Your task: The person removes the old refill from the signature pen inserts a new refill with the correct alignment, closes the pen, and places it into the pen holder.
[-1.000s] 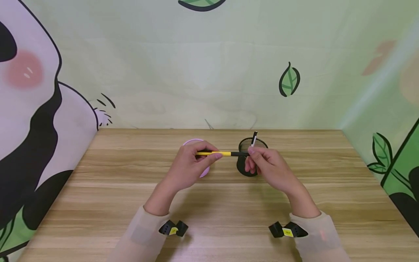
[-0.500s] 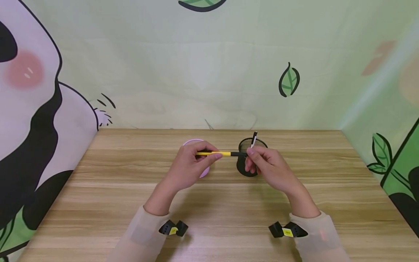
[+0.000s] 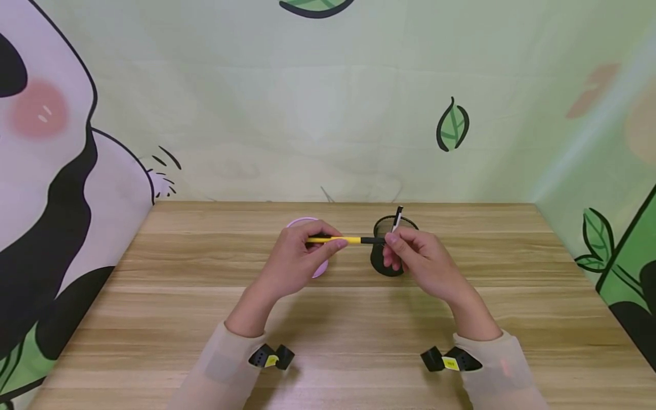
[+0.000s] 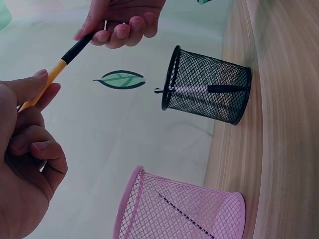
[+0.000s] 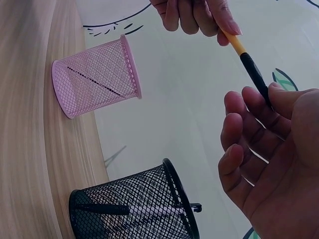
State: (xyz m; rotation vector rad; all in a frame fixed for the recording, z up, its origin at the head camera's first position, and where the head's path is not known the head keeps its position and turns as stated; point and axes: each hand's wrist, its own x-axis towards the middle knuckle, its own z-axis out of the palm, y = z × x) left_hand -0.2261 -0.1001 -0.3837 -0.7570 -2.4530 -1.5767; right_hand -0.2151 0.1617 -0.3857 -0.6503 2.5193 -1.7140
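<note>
A yellow pen (image 3: 351,240) with a black end is held level between both hands, above the table. My left hand (image 3: 294,259) pinches its yellow barrel between thumb and forefinger. At the other end, thumb and fingertips of my right hand (image 3: 430,262) pinch the black section, hiding the tip. Behind the right hand stands a black mesh pen holder (image 4: 209,84) with a white-and-black pen (image 3: 397,217) leaning in it. The pink mesh pen holder (image 5: 97,77), mostly covered by the left hand in the head view, has a thin dark stick (image 4: 187,216) slanting inside.
Both pen holders stand upright on the wooden table (image 3: 353,336), toward its back edge. Beyond that edge hangs a pale green printed backdrop (image 3: 328,114), with a panda drawing on the left.
My right fingers have shifted slightly left along the black end, so a little less of it shows. The left hand and pen holders look unchanged.
</note>
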